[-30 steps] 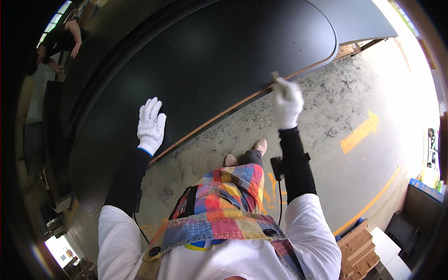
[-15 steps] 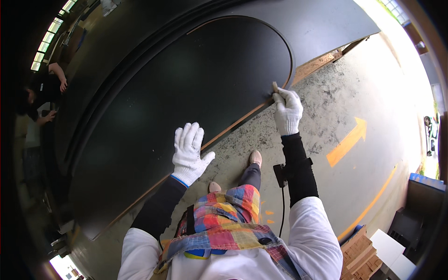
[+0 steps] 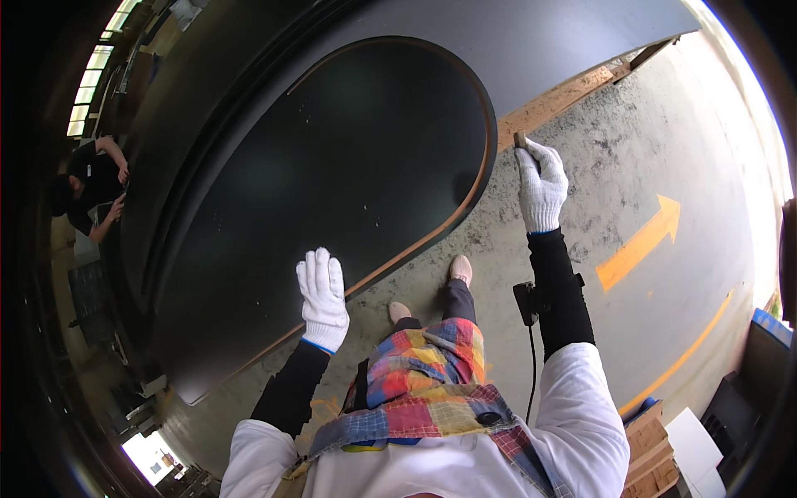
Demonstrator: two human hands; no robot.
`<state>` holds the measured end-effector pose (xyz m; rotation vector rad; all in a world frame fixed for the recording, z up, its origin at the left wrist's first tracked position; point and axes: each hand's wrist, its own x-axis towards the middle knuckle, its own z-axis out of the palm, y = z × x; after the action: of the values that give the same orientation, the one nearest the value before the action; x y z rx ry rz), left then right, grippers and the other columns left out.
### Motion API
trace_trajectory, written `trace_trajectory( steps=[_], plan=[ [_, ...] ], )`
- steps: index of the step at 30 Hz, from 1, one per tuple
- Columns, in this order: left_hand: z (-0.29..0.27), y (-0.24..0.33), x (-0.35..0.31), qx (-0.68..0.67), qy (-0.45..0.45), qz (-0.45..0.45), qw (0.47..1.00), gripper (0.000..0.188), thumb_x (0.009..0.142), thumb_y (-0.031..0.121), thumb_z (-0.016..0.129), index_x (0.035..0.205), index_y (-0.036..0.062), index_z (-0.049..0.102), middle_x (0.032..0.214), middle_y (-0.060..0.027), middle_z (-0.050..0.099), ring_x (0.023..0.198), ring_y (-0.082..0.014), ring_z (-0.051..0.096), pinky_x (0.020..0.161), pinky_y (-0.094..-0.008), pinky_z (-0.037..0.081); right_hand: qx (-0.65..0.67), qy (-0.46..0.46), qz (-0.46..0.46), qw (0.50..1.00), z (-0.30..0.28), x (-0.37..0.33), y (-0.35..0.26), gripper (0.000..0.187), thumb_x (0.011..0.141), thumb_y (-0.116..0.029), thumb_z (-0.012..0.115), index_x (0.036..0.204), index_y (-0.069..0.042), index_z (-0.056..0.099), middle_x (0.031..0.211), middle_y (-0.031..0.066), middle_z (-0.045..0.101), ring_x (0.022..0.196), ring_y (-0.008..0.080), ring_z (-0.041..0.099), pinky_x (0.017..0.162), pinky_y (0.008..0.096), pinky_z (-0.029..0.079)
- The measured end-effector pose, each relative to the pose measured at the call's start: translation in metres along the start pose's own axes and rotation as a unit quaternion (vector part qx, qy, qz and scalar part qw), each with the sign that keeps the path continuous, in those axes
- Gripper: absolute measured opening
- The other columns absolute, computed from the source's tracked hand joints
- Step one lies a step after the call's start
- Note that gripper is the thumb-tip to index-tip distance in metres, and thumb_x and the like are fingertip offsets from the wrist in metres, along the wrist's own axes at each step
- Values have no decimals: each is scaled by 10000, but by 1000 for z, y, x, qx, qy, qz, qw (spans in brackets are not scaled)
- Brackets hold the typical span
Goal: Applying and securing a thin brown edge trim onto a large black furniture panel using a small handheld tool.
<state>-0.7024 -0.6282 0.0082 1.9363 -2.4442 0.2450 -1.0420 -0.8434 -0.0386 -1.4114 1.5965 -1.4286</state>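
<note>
Head view, looking down: big dark panel [image 3: 332, 166] with a rounded end, lying flat, fills the upper left and middle; its near edge shows a thin tan line running diagonally from lower left up to the curve near the right hand. Left hand [image 3: 322, 300] in a white knit glove, fingers straight and together, palm down, resting flat on the panel right at its near edge, gripping nothing. Right hand [image 3: 541, 186] also in a white glove, closed around a small dark tool [image 3: 520, 139] whose tip pokes out above the fist; what kind of tool, cannot tell. The tip sits just beside the rounded end of the panel, near a strip of bare wood [image 3: 556, 100] running under the larger dark sheet [image 3: 564, 41] behind; touching or not, cannot tell. Black sleeves on both forearms, white shirt at the shoulders, a plaid patchwork apron [image 3: 432, 382] down the front. Small black box [image 3: 525, 300] strapped on the right forearm with a cable hanging from it. Two light shoes [image 3: 459, 270] on the grey concrete floor [image 3: 631, 166], just below the panel edge. Orange arrow [image 3: 639, 242] painted on the floor to the right, well apart from the panel. Another person [image 3: 87, 187] in dark clothes at the far left edge beside the panel. Wooden blocks [image 3: 652, 452] at lower right.
</note>
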Motion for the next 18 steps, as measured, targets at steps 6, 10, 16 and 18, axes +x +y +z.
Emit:
trace_trajectory(
  steps=[6,10,16,18],
  plan=[
    [-15,14,-25,-42,-23,18,999,616,849,-13,520,1443,11,359,1471,-200,374,1373,-424,364,1138,-581,273,27,-15,-89,996,4,20,1,206,859,-40,685,1060,-56,726,931,85,660,832,189,653,765,279,524],
    [-16,12,-26,-36,-28,23,999,626,852,-4,513,1453,-9,338,1470,-211,363,1375,-435,356,1138,-593,260,38,-51,-169,984,-3,14,0,332,786,89,612,1064,-65,709,926,97,657,820,223,646,752,306,527],
    [-14,14,-22,-43,-36,24,998,647,831,-5,507,1455,-25,336,1475,-218,351,1381,-444,338,1138,-603,247,-29,-96,-186,977,-34,-31,2,492,678,182,567,1080,-67,701,871,98,642,809,259,623,714,339,519],
    [-16,16,-22,-49,-44,17,998,677,794,-13,523,1448,-32,347,1475,-219,351,1381,-446,337,1139,-603,246,-11,-79,-196,977,-32,-22,6,471,696,174,579,1081,-67,704,871,95,646,811,252,625,714,335,520]
  ],
)
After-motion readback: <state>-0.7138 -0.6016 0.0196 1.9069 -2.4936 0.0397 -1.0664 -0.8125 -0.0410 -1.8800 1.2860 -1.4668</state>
